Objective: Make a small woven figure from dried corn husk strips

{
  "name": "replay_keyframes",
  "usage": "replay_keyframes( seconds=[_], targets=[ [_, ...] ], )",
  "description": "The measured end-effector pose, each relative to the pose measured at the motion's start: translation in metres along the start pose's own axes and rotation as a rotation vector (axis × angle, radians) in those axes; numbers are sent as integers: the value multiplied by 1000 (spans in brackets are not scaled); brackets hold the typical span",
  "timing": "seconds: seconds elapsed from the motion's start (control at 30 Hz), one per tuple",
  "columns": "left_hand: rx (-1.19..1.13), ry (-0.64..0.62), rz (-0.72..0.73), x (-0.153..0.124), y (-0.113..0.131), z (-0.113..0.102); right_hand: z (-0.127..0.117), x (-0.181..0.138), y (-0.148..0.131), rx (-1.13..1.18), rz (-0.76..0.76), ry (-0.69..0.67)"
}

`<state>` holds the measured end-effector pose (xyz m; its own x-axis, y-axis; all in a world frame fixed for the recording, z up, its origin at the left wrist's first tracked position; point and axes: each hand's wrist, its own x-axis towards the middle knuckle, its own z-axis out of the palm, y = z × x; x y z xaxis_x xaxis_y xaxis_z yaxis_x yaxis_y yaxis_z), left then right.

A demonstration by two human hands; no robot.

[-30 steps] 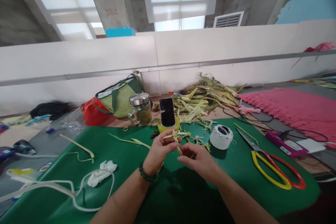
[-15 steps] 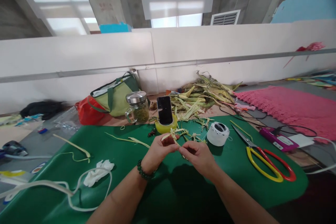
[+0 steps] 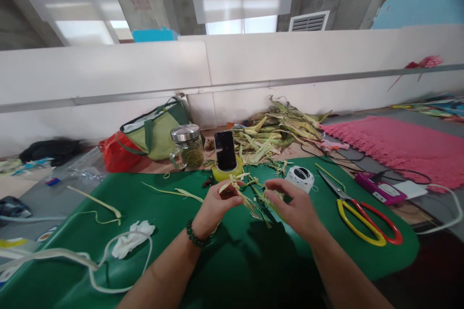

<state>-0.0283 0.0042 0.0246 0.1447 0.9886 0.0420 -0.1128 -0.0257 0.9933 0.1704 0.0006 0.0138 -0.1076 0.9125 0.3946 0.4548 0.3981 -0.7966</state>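
My left hand point(image 3: 216, 206), with a dark green bead bracelet point(image 3: 195, 234) at the wrist, pinches a pale knotted piece of plant husk point(image 3: 235, 182). Loose strips of the husk hang down to the right from the fingers. Just right of it, my right hand point(image 3: 292, 203) is held with thumb and fingers apart, and I see nothing gripped in it. Green and pale knotted husk pieces point(image 3: 254, 182) lie on the mat behind the two hands. A white roll of tape or thread point(image 3: 300, 178) stands close behind my right hand.
On the green mat point(image 3: 163, 260) lie large scissors point(image 3: 362, 215), a crumpled tissue point(image 3: 133, 239) and a white cable point(image 3: 58, 253). A phone point(image 3: 225, 150) leans on a yellow tape roll point(image 3: 221, 174). Behind stand a glass jar point(image 3: 188, 149), a bag point(image 3: 163, 130) and a husk pile point(image 3: 282, 123).
My right hand has let go of the husk strip and moved right, its fingers spreading. My left hand keeps its pinch on the knotted piece. The view has shifted slightly.
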Motion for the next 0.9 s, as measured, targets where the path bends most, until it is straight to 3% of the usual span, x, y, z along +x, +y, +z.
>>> replay_keyframes(
  seconds=[0.1,0.17,0.5,0.73,0.9],
  targets=[
    [-38,-34,3,0,-4,1,18,0,-6,170,66,-213],
    [-48,-58,10,1,-5,2,27,1,-8,235,103,-253],
    [-114,-82,-59,2,-4,-3,26,6,-2,256,57,-218],
    [-221,-234,-290,3,1,-9,19,6,7,22,-153,-93],
    [-231,-216,-358,2,-2,-8,21,6,5,-97,-318,-60]
  ],
)
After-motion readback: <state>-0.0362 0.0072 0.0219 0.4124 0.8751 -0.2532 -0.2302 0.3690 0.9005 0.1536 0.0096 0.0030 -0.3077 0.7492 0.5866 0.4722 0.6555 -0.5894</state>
